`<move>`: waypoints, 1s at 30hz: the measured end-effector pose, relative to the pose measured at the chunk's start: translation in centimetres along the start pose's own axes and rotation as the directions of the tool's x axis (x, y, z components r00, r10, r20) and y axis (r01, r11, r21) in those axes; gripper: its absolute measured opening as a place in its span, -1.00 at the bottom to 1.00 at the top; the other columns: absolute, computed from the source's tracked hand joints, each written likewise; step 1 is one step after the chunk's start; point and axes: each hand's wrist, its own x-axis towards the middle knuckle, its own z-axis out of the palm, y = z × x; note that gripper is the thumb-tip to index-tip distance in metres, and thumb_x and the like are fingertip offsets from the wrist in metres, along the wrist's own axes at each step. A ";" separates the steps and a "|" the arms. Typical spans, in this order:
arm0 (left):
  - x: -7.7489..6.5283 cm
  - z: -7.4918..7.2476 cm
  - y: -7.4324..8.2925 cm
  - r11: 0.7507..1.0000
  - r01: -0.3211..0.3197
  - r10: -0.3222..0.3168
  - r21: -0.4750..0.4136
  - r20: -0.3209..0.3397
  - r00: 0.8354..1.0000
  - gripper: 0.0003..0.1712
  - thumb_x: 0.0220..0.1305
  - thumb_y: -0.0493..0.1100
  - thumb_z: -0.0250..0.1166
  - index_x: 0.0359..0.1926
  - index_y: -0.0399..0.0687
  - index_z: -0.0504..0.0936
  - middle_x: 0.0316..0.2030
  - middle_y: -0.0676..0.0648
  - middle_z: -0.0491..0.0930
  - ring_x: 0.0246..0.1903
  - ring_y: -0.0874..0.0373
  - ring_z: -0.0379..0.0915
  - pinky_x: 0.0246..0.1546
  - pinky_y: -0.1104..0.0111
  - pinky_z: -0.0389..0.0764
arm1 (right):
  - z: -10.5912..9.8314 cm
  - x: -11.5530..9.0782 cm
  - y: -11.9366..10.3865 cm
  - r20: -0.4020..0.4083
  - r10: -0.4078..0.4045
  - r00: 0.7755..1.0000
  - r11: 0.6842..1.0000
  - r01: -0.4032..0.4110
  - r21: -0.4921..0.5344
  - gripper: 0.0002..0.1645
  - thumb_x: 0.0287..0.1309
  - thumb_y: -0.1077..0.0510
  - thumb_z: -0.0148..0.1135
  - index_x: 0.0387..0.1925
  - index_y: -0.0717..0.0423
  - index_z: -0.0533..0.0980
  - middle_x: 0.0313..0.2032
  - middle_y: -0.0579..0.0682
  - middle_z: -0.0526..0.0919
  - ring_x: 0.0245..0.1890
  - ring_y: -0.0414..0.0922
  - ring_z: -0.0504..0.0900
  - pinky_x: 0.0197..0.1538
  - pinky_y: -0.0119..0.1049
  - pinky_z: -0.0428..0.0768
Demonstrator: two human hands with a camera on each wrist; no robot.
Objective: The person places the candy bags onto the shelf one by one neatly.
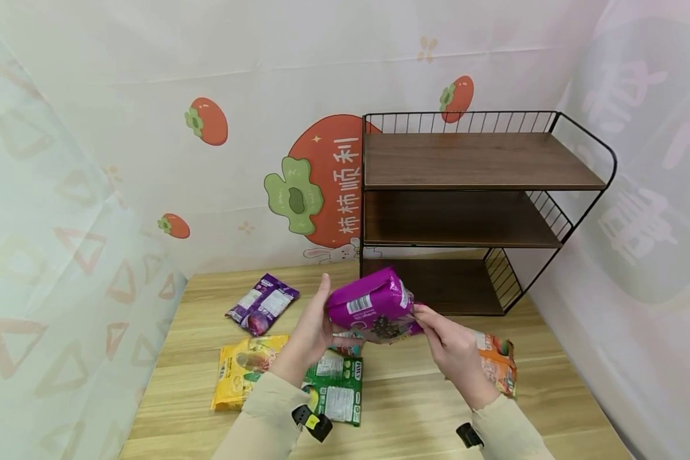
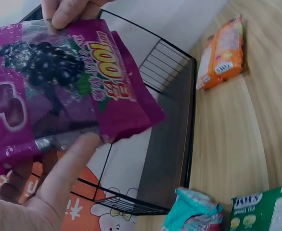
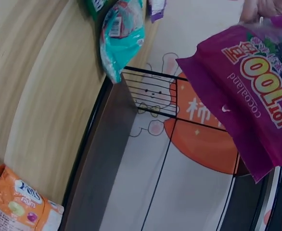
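Both hands hold a purple bag of gummy candy [image 1: 374,303] up over the table, before the lowest shelf. My left hand [image 1: 309,331] grips it at the left side, the thumb lying across its front in the left wrist view. With curled fingers, my right hand [image 1: 453,348] pinches the opposite edge. Blackcurrants and a large "100" are printed on the front of the bag [image 2: 59,72]. A teal packet [image 2: 191,211] lies below, partly hidden by the left hand in the head view.
A black wire rack with three brown shelves [image 1: 471,160] stands at back right. On the wooden table [image 1: 408,409] lie a darker purple packet [image 1: 264,303], a yellow packet [image 1: 236,370] and a green packet [image 1: 342,390] at left, and an orange packet [image 1: 500,367] at right.
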 end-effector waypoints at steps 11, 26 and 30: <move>0.3 -0.1 -0.7 0.998 -0.056 0.055 -0.015 -0.075 0.996 -0.64 0.49 0.06 0.16 0.04 -0.11 0.57 0.07 -0.22 0.48 0.00 -0.08 0.51 -0.02 0.06 0.70 | 0.0 -0.5 -0.4 0.064 0.036 0.997 0.998 -0.039 0.052 -0.65 0.53 0.09 0.10 -0.18 0.23 0.71 -0.10 0.16 0.79 -0.16 0.15 0.79 0.10 -0.39 0.63; -0.1 1.1 -1.5 0.952 -0.274 0.292 0.137 -0.136 0.947 -0.78 0.45 -0.08 0.25 -0.25 -0.15 0.64 -0.13 -0.09 0.54 -0.36 0.19 0.52 -0.35 0.44 0.62 | -0.8 -1.1 -1.3 0.421 0.604 0.677 0.629 -0.729 0.270 -0.65 0.38 0.39 0.13 0.11 0.21 0.66 0.04 0.16 0.74 -0.24 -0.44 0.64 -0.39 -0.42 0.54; -0.3 1.2 -1.6 0.921 -0.314 0.345 0.229 -0.113 0.932 -0.73 0.44 -0.09 0.26 -0.16 -0.26 0.65 0.02 -0.12 0.59 -0.23 0.15 0.55 -0.33 0.45 0.63 | -1.4 -0.6 -1.6 0.555 0.702 0.446 0.321 -0.894 0.313 -0.54 0.58 0.07 0.01 0.26 0.28 0.55 0.19 0.20 0.64 0.15 -0.33 0.61 0.24 -0.35 0.54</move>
